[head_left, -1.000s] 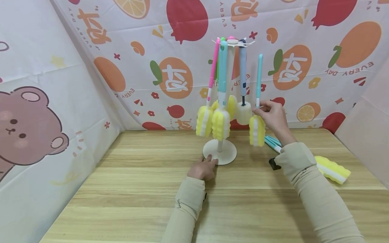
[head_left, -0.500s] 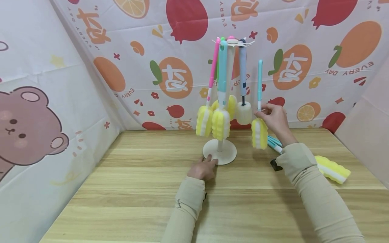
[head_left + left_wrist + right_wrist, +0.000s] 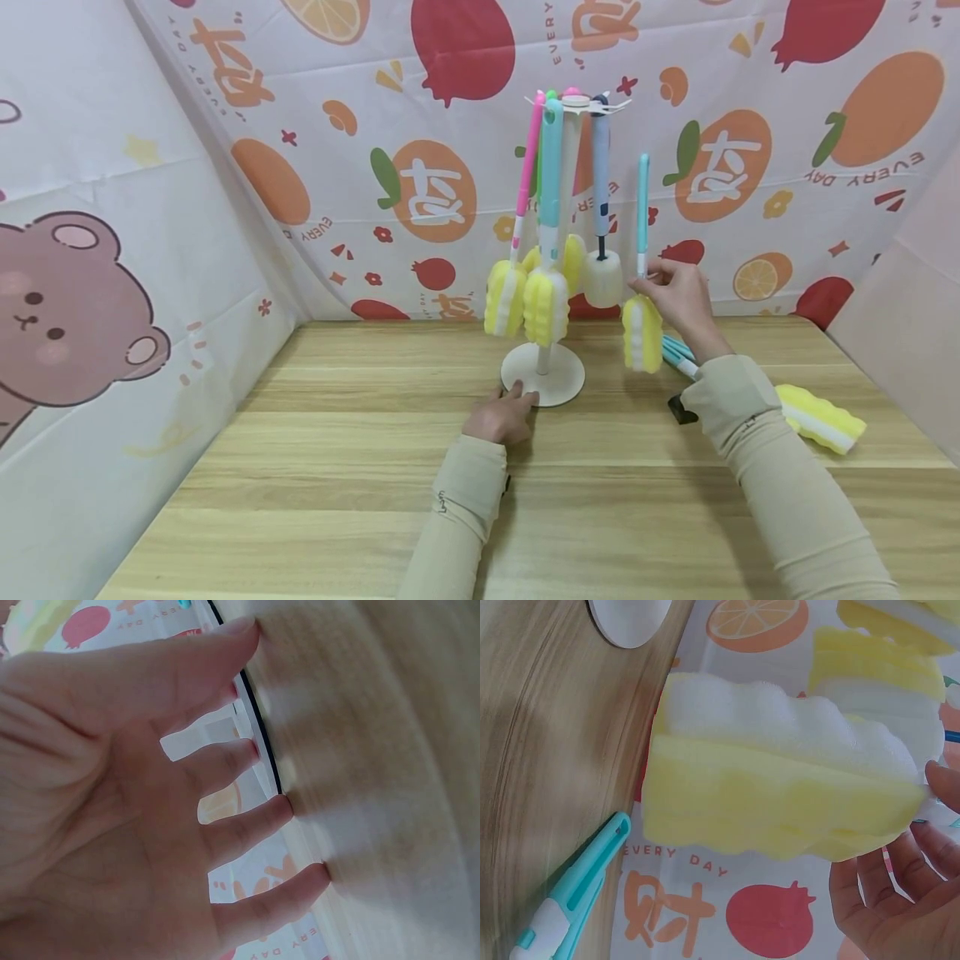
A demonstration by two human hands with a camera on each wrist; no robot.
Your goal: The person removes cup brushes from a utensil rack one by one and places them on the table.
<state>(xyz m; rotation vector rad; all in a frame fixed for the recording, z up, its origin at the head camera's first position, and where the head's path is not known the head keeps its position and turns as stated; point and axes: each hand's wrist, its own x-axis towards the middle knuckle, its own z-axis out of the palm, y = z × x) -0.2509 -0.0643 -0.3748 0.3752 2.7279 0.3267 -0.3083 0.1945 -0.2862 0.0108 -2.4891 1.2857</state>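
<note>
My right hand (image 3: 678,296) pinches a sponge bottle brush (image 3: 642,335) where its teal and white handle meets the head. The brush hangs upright above the table, to the right of a white rack, with its handle top below the rack's hooks. In the right wrist view its yellow and white sponge head (image 3: 780,787) fills the middle, and thumb and fingers (image 3: 915,862) meet at its neck. My left hand (image 3: 501,417) has its fingers spread, with fingertips on the front left edge of the rack's round base (image 3: 553,390). The left wrist view shows the palm (image 3: 127,802) and several fingertips against the wooden table.
Several brushes hang from the rack, among them one with a pink handle (image 3: 528,167), one teal (image 3: 551,167) and one blue (image 3: 601,175). Teal handles (image 3: 678,354) and a yellow and white sponge head (image 3: 821,418) lie at right. A printed cloth (image 3: 337,275) stands behind.
My right hand has lowered the bottle brush and shifted it slightly right, away from the rack, with most of the movement in the first half second. The left hand has stayed on the base.
</note>
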